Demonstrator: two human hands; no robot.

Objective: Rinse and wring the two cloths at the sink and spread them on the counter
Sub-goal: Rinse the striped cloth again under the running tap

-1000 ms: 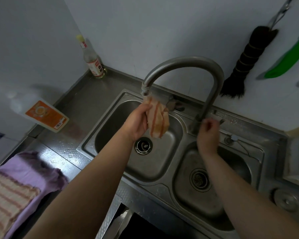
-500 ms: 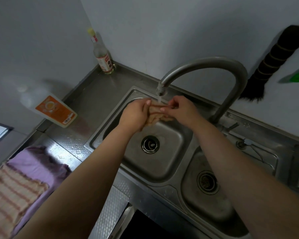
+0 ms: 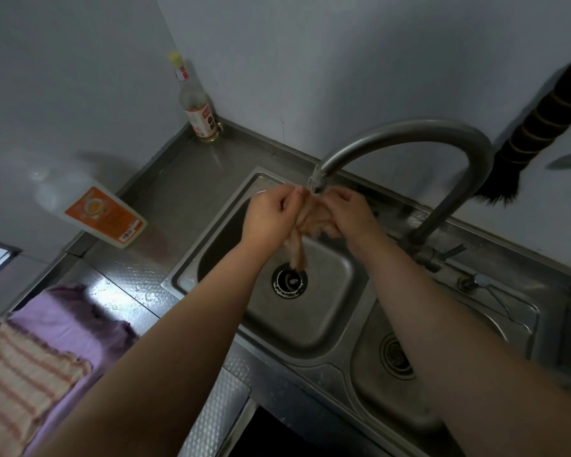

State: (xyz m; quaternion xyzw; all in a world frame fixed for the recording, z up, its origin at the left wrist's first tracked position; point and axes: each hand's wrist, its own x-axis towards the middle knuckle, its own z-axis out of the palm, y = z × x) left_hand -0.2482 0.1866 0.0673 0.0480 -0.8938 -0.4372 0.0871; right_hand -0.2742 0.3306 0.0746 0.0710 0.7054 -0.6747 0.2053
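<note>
Rinse stage under way, judged near midpoint: striped cloth (image 3: 305, 230) bunched under faucet (image 3: 409, 140) over left sink basin (image 3: 211, 258), gripped by left hand (image 3: 271, 216) and right hand (image 3: 350, 212); wringing and spreading outstanding; two cloths (image 3: 47, 351) already flat on tabletop (image 3: 182, 179).

A pale cloth (image 3: 314, 225) with orange-brown stripes is hanging over the grey steel sink (image 3: 211, 245). At eight o'clock a cream cloth with pink stripes (image 3: 20, 384) is lying on a lilac cloth (image 3: 70, 321). At ten o'clock an orange-labelled white bottle (image 3: 104, 216) is showing; at three o'clock, a black brush (image 3: 538, 127).
</note>
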